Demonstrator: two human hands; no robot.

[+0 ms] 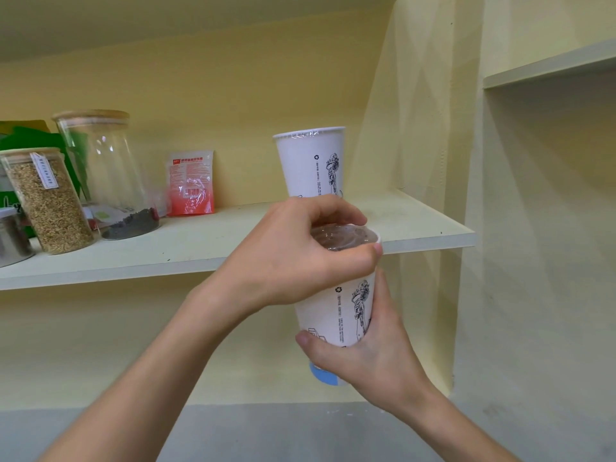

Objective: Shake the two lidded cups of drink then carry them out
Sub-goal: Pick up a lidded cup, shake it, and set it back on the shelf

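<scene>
White paper under our fingers: the left hand (300, 258) is curled over the film-sealed top of the near cup (336, 311), thumb along the front rim and fingers hooked round the back, so the seal is capped. The right hand (363, 358) wraps the lower part and base, thumb across the front and fingers round the far side. So both hands are clamped on the same cup, top and bottom. We'd guess that's the grip for shaking without the film popping or anything dark sloshing out.

It's held in the air just in front of the shelf's (233, 238) front edge, near its right end. The second sealed cup (311, 161) stands upright on the shelf right behind it, untouched, so that one looks not yet done.

Further left on the shelf: a red-and-white sachet (190, 183) leaning on the back wall, a tall near-empty glass jar with a wooden lid (103, 175), and a grain-filled jar (46, 201) by the left edge.
</scene>
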